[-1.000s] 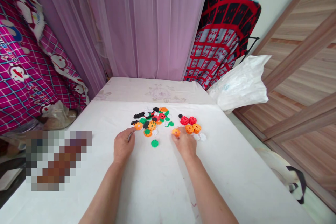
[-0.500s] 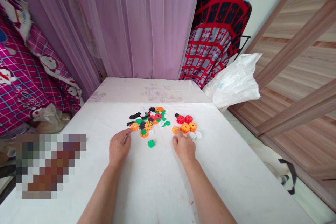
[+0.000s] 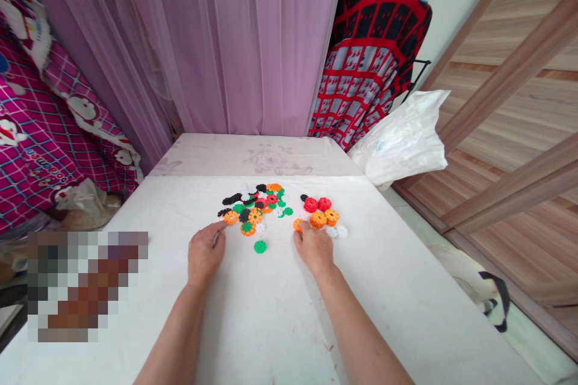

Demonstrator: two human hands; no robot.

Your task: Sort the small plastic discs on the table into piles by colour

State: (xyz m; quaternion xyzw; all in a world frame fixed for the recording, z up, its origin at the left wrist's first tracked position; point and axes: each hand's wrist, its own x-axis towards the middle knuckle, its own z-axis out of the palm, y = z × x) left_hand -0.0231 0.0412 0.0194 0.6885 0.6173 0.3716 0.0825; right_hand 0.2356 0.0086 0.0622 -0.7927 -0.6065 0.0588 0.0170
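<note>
Resting on the white-covered table, my left hand (image 3: 206,255) has its fingers loosely stretched toward an orange notched plastic disc (image 3: 231,218) at the near left of a mixed pile. Its fingertips are at that disc's edge and hold nothing I can see. My right hand (image 3: 315,246) has its fingers closed at another orange notched disc (image 3: 297,225), covering that disc's right part. Just beyond this hand lie stacked orange discs (image 3: 318,219), red discs (image 3: 310,204) and white discs (image 3: 342,232). A single green disc (image 3: 260,246) lies between my hands.
The mixed pile holds black discs (image 3: 232,199), green, white, red and orange ones. A lone black disc (image 3: 304,198) lies behind the red discs. A white plastic bag (image 3: 401,138) stands at the table's far right corner. Purple curtains (image 3: 244,42) hang behind the table.
My right hand has shifted slightly left, and the orange disc at its fingers has moved left with it. My left hand and the mixed pile look unchanged.
</note>
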